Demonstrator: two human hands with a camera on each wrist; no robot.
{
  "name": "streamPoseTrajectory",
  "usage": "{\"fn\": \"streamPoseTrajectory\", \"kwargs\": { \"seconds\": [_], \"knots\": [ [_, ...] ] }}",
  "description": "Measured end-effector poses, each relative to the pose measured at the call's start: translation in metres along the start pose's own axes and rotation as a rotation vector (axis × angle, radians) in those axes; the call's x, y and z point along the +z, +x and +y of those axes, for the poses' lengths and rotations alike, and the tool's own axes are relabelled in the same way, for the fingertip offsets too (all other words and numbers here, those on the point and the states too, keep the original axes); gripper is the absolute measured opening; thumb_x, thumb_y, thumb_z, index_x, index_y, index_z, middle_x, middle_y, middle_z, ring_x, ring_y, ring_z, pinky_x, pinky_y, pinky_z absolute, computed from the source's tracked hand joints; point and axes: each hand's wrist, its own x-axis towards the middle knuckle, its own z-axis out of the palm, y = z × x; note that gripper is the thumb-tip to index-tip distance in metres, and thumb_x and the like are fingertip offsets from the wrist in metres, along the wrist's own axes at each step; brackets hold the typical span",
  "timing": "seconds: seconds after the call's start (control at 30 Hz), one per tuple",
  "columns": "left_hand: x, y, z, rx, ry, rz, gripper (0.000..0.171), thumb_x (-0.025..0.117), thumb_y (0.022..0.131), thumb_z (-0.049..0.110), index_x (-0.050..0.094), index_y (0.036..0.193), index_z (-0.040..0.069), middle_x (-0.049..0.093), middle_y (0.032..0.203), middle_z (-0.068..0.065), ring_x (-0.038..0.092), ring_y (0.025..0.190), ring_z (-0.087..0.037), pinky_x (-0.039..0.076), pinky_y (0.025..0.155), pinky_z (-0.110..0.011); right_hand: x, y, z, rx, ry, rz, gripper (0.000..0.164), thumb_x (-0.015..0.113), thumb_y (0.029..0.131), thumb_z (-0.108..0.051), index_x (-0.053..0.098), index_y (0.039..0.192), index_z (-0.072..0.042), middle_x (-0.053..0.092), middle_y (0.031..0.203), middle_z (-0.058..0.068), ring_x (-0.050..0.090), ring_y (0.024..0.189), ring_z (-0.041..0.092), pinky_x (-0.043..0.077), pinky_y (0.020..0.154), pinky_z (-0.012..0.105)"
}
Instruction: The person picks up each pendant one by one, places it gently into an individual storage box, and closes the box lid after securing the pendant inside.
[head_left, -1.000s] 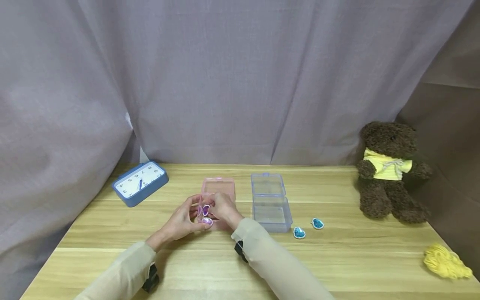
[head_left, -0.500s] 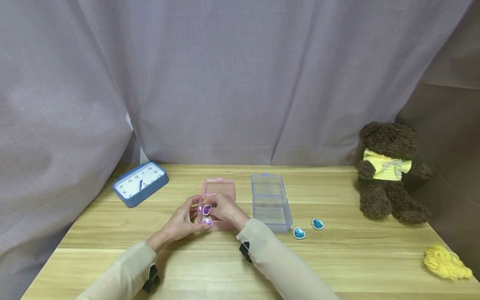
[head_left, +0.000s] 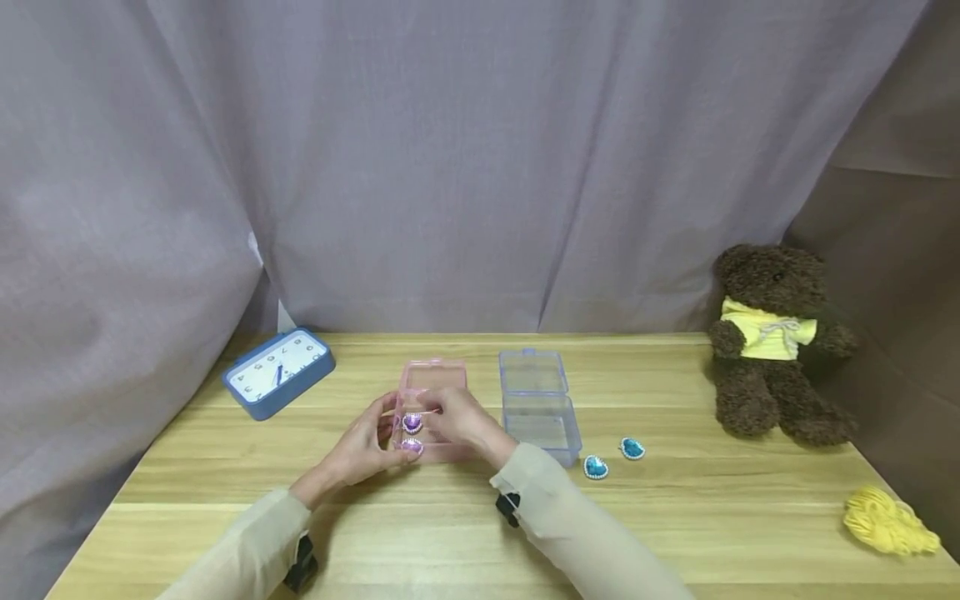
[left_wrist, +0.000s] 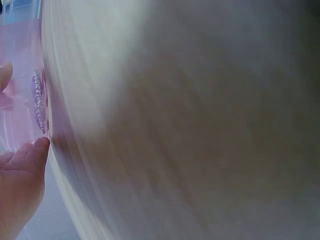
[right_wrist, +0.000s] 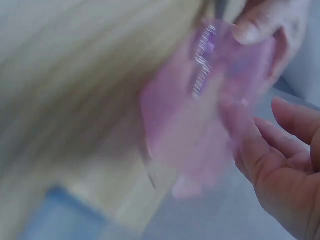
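Looks like the right hand (head_left: 455,417) has just let go: the farther purple gem with white beaded trim (head_left: 412,422) now lies beside its twin (head_left: 412,447) in the pink see-through plastic box (head_left: 447,452). Right fingers hang loose, nothing held; left hand (head_left: 366,442) grips the box's side.

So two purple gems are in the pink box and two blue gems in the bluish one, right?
Not quite: the head view shows the two blue gems on the table, to the right of the bluish box, not inside it. The two purple gems are in the pink box.
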Motion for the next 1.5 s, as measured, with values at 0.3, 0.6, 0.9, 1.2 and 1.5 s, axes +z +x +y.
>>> {"fn": "streamPoseTrajectory", "kwargs": {
  "seconds": [0.3,0.6,0.9,1.2,1.5],
  "knots": [
    [0.001,-0.007,0.023,0.097,0.1,0.12,0.113,0.084,0.068,0.02,0.008,0.149,-0.003,0.022,0.153,-0.021,0.027,0.138,-0.038,0.027,0.112,-0.051,-0.079,-0.043,0.036,-0.093,0.195,0.166,0.028,0.058,0.089,0.004,0.057,0.115,0.013,0.065,0.1,0.024,0.064,0.087,0.025,0.059,0.075,0.024],
    [0.07,-0.005,0.086,0.114,-0.229,0.015,0.099,0.078,0.074,0.006,0.013,0.149,-0.002,0.021,0.154,-0.016,0.023,0.141,-0.031,0.023,0.116,-0.043,-0.142,-0.093,0.108,0.035,0.218,0.312,0.028,0.056,0.092,-0.002,0.055,0.114,0.015,0.065,0.095,0.019,0.061,0.076,0.003,0.058,0.071,0.019],
    [0.127,0.01,0.084,0.052,-0.28,0.01,0.102,0.076,0.074,0.005,0.007,0.149,-0.003,0.013,0.154,-0.025,0.027,0.137,-0.041,0.025,0.114,-0.048,-0.153,-0.128,0.155,0.071,0.038,0.33,0.023,0.06,0.088,0.001,0.06,0.106,0.016,0.066,0.088,0.021,0.054,0.07,-0.001,0.051,0.061,0.015],
    [0.146,0.025,0.078,-0.002,-0.358,0.068,0.106,0.073,0.071,-0.005,0.001,0.148,-0.004,0.021,0.15,-0.029,0.034,0.132,-0.044,0.027,0.113,-0.051,-0.15,-0.144,0.175,0.148,0.053,0.194,0.027,0.064,0.085,-0.002,0.058,0.104,0.016,0.062,0.084,0.01,0.052,0.07,0.002,0.05,0.058,0.016],
    [0.151,0.035,0.073,-0.051,-0.368,0.115,0.104,0.072,0.068,-0.009,0.006,0.148,-0.005,0.027,0.149,-0.027,0.035,0.132,-0.042,0.025,0.115,-0.05,-0.144,-0.144,0.183,0.18,-0.018,0.176,0.024,0.069,0.081,-0.006,0.062,0.099,0.009,0.058,0.08,0.005,0.05,0.07,0.008,0.047,0.058,0.017]
  ]
}}
